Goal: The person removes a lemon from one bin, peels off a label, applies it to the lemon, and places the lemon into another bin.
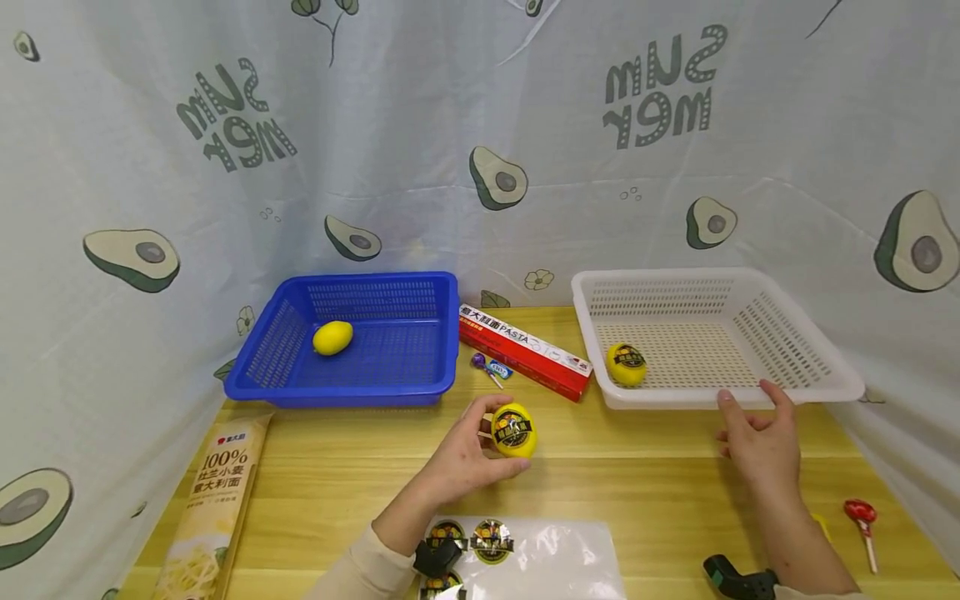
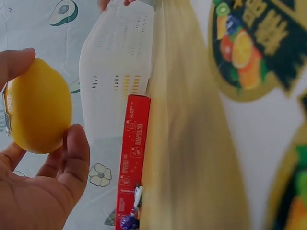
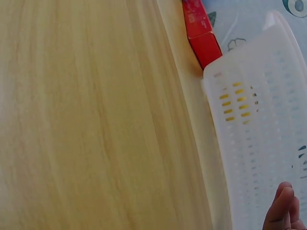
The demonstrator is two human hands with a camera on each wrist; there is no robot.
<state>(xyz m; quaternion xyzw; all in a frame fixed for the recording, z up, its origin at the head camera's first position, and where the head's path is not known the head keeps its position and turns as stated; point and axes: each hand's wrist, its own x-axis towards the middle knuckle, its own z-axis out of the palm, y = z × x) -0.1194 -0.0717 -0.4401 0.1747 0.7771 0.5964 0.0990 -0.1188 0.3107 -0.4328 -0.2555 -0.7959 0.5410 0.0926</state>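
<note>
The lower edge of the head view cuts off the sticker sheet point(image 1: 558, 562) and the long spaghetti packet point(image 1: 213, 508), and a black wrist device point(image 1: 438, 557) covers some of the stickers; up close in the left wrist view they blur. Beside the right forearm a yellow thing point(image 1: 823, 527) is mostly hidden and cannot be made out. Of the labelled lemon point(image 1: 626, 365) in the white basket point(image 1: 667, 399), only yellow patches show through the slots in the right wrist view. The left hand point(image 1: 461, 458) is curled round another lemon point(image 1: 514, 431), thumb on one side and fingers on the other, holding it above the table point(image 1: 637, 467) between the sheet and the red pasta box point(image 1: 525, 350); its dark label faces the head camera, and only the label's edge shows from the left wrist. The right hand point(image 1: 765, 450) has its thumb and index finger spread at the white basket's front rim, the other fingers partly hidden beneath; whether it grips the rim cannot be told. A plain lemon point(image 1: 333, 337) lies in the blue basket point(image 1: 345, 392).
</note>
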